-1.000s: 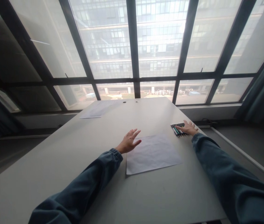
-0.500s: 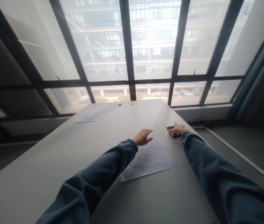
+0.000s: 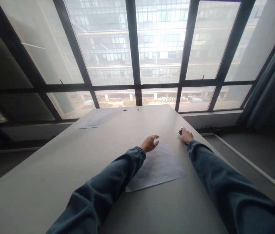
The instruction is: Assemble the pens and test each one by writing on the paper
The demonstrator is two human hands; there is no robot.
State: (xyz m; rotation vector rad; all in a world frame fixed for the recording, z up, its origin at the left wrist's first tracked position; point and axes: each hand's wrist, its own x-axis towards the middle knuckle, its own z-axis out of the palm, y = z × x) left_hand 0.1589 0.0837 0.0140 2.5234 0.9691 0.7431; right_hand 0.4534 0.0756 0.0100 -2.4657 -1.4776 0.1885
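Note:
My right hand (image 3: 186,135) is closed around a bunch of dark pens (image 3: 180,131) near the table's right edge. Pale ends stick out past the fingers on the left, and the palm hides most of the bunch. My left hand (image 3: 150,143) is over the far left corner of a white sheet of paper (image 3: 160,170). Its thumb and fingers are apart, with nothing between them. Whether this hand touches the paper I cannot tell.
The white table (image 3: 61,175) reaches to the large windows. Other papers (image 3: 93,118) lie at its far left, and a round dark cable hole (image 3: 125,110) is near its far edge. Beyond the right edge, a white bar (image 3: 249,162) runs low along the floor.
My right hand has closed on the pens, which lay spread flat under its fingers before and are now gathered and tilted. My left hand has hardly moved.

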